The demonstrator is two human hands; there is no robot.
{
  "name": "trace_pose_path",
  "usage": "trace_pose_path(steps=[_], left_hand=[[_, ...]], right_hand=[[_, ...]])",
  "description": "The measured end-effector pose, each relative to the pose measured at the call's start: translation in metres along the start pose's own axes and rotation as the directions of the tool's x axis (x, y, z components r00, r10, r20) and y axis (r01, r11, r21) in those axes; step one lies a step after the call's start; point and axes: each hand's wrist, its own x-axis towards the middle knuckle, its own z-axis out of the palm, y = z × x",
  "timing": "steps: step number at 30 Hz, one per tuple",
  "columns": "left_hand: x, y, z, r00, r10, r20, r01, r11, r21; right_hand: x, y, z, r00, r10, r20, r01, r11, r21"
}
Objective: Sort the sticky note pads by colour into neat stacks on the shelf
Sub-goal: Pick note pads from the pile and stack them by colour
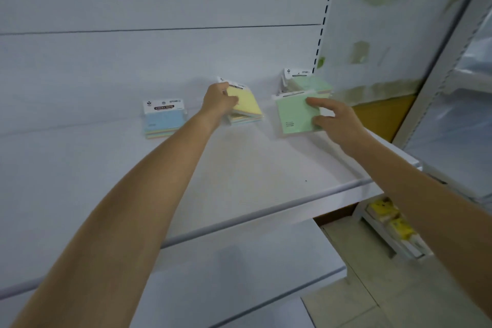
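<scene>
The left hand (219, 100) was clamped on a yellow pad (246, 104), fingers curled round its far edge, holding it tilted above a small stack (246, 118) at the middle of the shelf (239, 168). The right hand (338, 120) lay with spread fingers on the face of a green pad (292, 114), which sat tilted just in front of a rear green pad (311, 82) by the back right corner; whether it pinched the pad or only touched it I could not tell. A blue pad (163, 116) topped a stack of its own, well to the left. The step in hand looked like seating both pads on their colour stacks. Next, each pad would probably need lowering flat and its edges squaring with those beneath, the green one perhaps pushed back onto its mate.
</scene>
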Motion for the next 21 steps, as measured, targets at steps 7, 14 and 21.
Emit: trace_pose_path(steps=[7,14,21], left_hand=[[0.006,-0.005,0.013,0.997,-0.065,-0.036,0.073,0.95,0.303],[0.01,-0.002,0.023,0.984,-0.097,-0.149,0.152,0.894,0.422],[-0.013,0.018,0.078,0.898,0.403,0.175,-0.421,0.675,0.606]], right_hand=[[0.045,-0.008,0.014,0.992,-0.104,0.066,0.102,0.994,0.024],[0.086,-0.009,-0.001,0.989,-0.143,0.022,0.141,0.986,0.094],[0.132,0.004,-0.023,0.99,-0.116,-0.086,0.118,0.993,0.015]])
